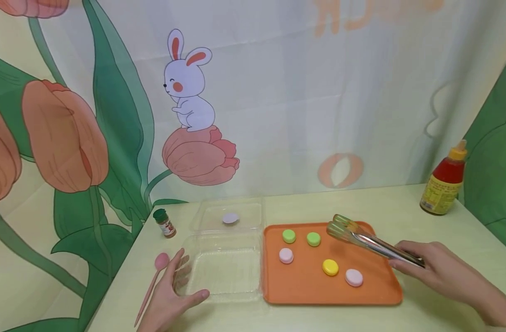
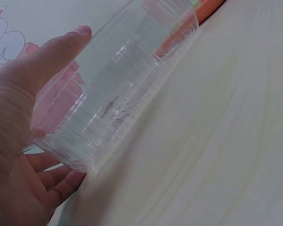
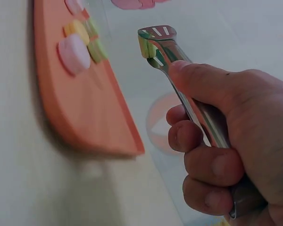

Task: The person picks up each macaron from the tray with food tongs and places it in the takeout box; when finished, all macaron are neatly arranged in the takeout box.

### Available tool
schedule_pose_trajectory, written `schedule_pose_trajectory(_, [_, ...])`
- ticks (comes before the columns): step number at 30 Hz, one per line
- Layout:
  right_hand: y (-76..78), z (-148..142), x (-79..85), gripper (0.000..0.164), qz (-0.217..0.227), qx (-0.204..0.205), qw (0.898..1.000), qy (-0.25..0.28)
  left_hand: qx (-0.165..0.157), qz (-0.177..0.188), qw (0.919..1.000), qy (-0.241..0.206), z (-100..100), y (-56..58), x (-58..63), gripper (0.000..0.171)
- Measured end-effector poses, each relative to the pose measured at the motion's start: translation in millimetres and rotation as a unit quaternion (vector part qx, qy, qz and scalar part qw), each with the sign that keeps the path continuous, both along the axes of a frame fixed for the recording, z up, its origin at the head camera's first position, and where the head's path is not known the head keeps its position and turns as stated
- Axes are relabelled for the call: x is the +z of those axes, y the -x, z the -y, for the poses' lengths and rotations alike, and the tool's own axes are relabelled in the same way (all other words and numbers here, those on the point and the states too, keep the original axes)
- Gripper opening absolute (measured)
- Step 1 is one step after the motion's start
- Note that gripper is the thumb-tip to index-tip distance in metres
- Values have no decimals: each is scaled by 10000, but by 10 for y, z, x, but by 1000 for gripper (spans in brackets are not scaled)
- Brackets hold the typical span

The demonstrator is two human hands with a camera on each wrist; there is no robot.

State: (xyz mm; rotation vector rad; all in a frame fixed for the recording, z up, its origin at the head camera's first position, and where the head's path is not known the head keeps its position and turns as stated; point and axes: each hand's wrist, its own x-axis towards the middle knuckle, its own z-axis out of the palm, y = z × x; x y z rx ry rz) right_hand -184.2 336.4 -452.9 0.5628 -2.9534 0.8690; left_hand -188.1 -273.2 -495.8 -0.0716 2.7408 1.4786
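My right hand [image 1: 429,265] grips a pair of metal tongs [image 1: 381,246] over the right part of the orange tray [image 1: 302,290]. Between the slotted tong tips is a yellow-green macaron [image 3: 145,48], raised above the tray. On the tray lie two green macarons, one of them at the back left [image 1: 288,236], two pale pink ones, one nearer the front [image 1: 354,277], and a yellow macaron [image 1: 330,267]. My left hand [image 1: 169,290] is spread at the left side of a clear plastic container [image 1: 223,297], thumb by its front corner and relaxed fingers along its outer side.
The container's hinged lid [image 1: 209,221] lies open behind it, with a round white sticker [image 1: 230,218]. A green-capped spice jar [image 1: 164,223] and a pink spoon [image 1: 151,288] are to the left. A red sauce bottle [image 1: 443,182] stands at back right, before a printed curtain [image 1: 277,115].
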Motion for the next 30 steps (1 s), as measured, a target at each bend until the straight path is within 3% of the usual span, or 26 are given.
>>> schedule_pose_trajectory(10, [295,555,389,24,-48,817,9962,292,-39,7,9999,-127,-29,4,-3,130])
schedule_pose_trajectory(19, [500,1222,487,14,-85,1771,9821,631,-43,-57,9999,-138,18,-19,-18,129])
schedule_pose_trajectory(30, [691,2012,558,26,238,2445,9684,434,44,38,9999,-151,0,16,-17,131])
